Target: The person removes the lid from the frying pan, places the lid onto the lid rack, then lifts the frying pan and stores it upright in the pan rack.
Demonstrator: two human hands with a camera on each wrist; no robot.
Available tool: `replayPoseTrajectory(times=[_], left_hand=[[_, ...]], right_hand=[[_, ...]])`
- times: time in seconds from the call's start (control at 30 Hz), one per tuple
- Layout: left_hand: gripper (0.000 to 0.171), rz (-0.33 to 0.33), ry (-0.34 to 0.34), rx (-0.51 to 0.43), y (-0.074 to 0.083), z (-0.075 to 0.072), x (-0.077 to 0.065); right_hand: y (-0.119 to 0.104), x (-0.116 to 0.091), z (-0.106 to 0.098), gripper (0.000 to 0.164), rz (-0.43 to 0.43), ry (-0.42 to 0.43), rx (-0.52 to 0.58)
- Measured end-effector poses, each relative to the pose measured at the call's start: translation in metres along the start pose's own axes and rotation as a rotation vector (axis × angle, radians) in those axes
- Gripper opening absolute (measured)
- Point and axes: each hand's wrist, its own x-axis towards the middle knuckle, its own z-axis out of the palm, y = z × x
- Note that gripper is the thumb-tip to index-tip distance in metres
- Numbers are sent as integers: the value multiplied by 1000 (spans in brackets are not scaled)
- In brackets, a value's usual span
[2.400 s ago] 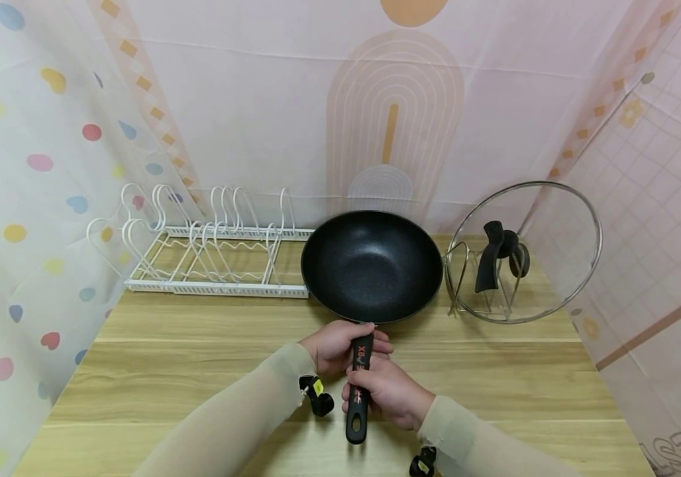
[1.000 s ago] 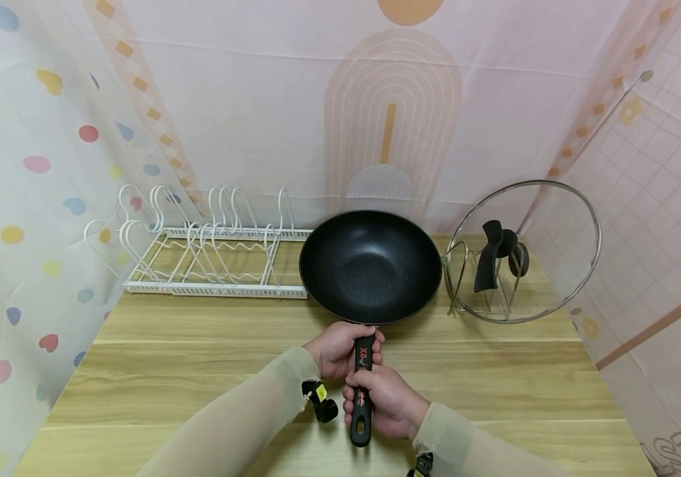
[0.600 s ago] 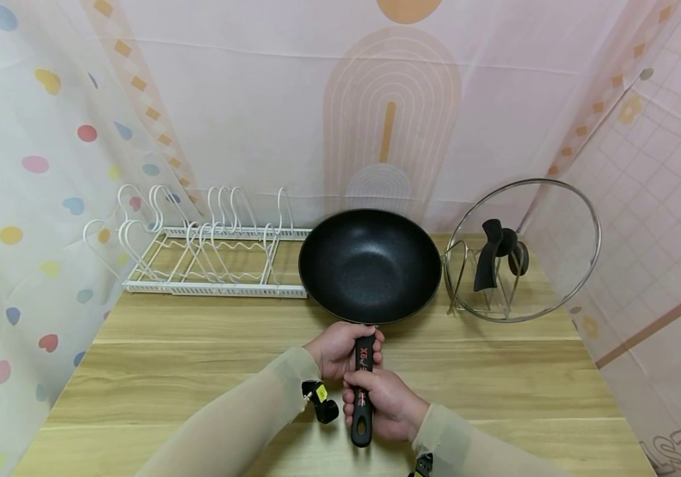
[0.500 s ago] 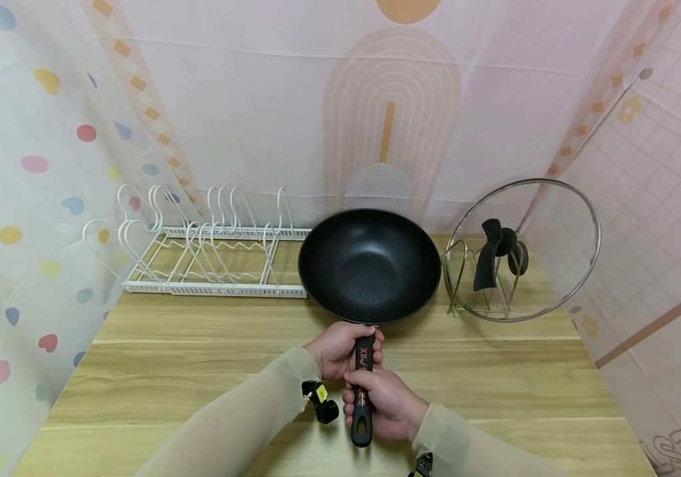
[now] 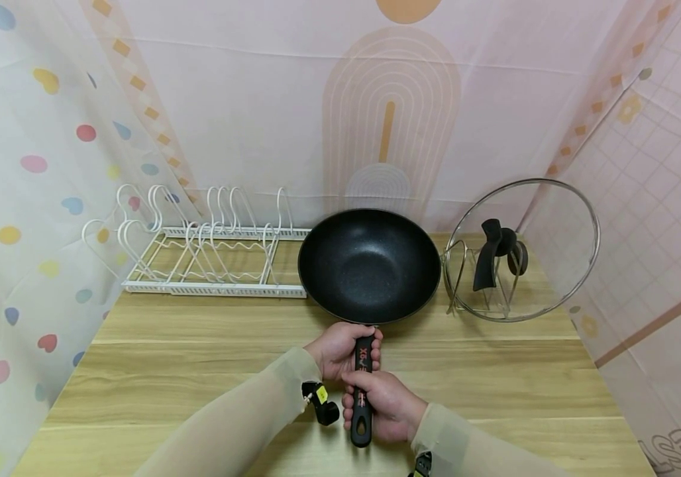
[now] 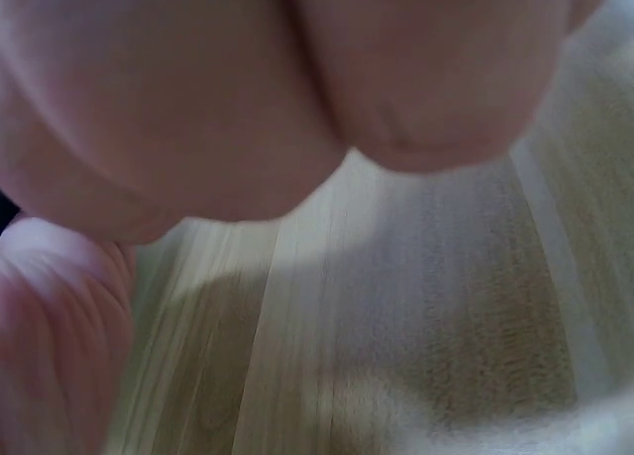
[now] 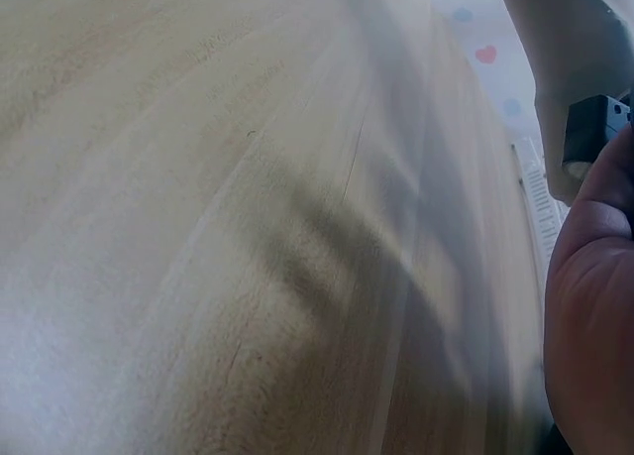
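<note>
A black wok (image 5: 370, 265) is at the middle of the table, its long black handle (image 5: 362, 430) pointing toward me. My left hand (image 5: 336, 349) grips the handle close to the bowl, thumb on top and fingertips showing on the far side. Lower down, my right hand (image 5: 391, 404) holds the same handle, its thumb across the red lettering. In the left wrist view, curled fingers (image 6: 198, 98) fill the top above the wood. Only part of my right hand (image 7: 594, 326) shows at the right edge of the right wrist view. Whether the wok's base touches the table is hidden.
A white wire rack (image 5: 215, 290) with upright loops stands left of the wok. On the right, a glass lid with a black knob (image 5: 500, 248) leans upright in a metal stand (image 5: 456, 278). Printed curtains enclose the back and sides of the wooden table (image 5: 197, 351).
Since the oldest frame my left fingers have closed round the handle, and the handle's end has shifted slightly right. In the last half second almost nothing moves.
</note>
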Motion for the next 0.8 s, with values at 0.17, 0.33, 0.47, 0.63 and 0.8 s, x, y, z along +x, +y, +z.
replayPoseTrajectory(times=[0.17,0.33,0.47,0.63,0.8], left_hand=[[20,13,-16,-10,0,1,0],[21,25,-26,-11,-1,2,0],[23,36,-29,-20,-2,3,1],[24,50,-20,-16,-4,4,2],[25,48,-21,-20,-5,5,2]], right_hand=[[1,1,1,24,6,-9,11],[2,2,4,28,5,-1,26],[2,1,7,31,6,20,65],[3,1,10,32,-8,46,84],[3,1,12,29,-24,64,92]])
